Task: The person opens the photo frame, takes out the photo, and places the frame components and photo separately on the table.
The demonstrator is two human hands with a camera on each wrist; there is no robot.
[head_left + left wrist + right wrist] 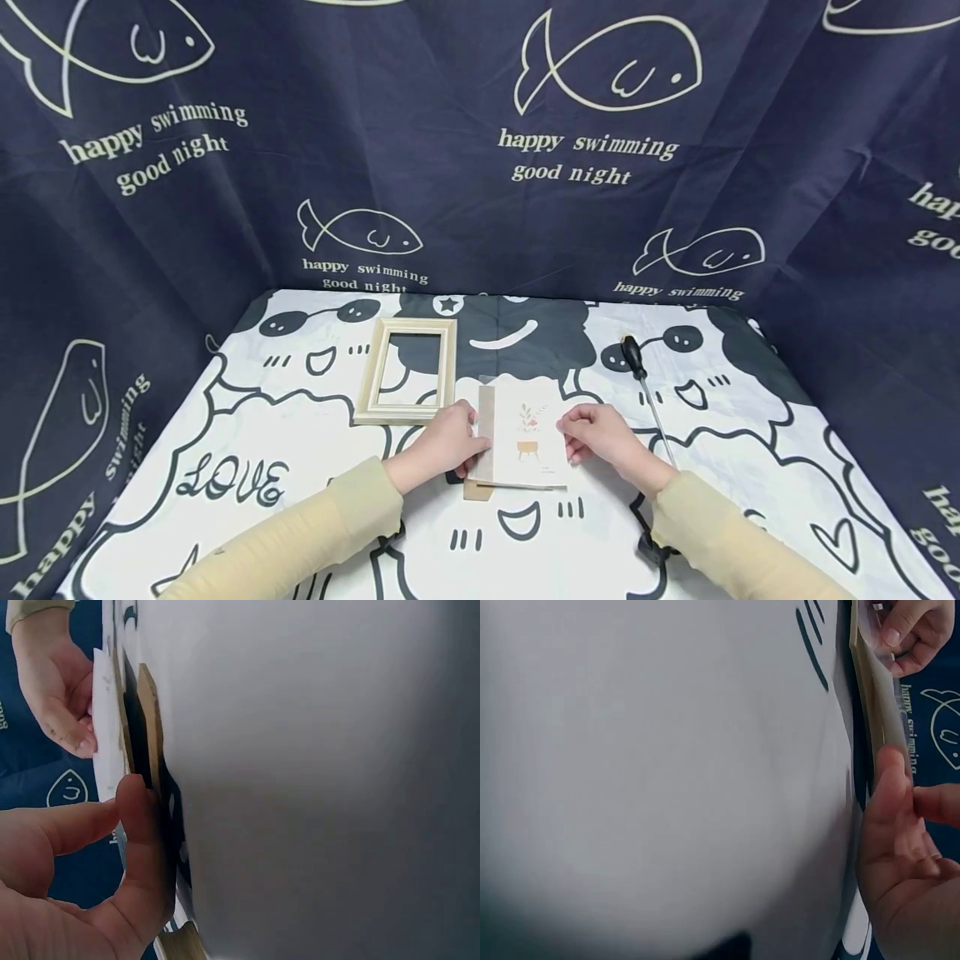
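Observation:
A white picture card printed with a plant and an orange pot lies over a brown backing board, whose strip shows along the left. A clear sheet sticks out at the top. My left hand pinches the board's left edge between thumb and finger, together with the clear sheet. At the opposite side, my right hand pinches the card's right edge. The right wrist view shows the card bowed above the board. Under the board, a brown support leg angles out in the left wrist view.
Left and behind the hands lies a cream picture frame with an open middle. A screwdriver with a black handle lies to the right, its shaft running towards the right forearm. A patterned cloth covers the table; dark curtains hang behind it.

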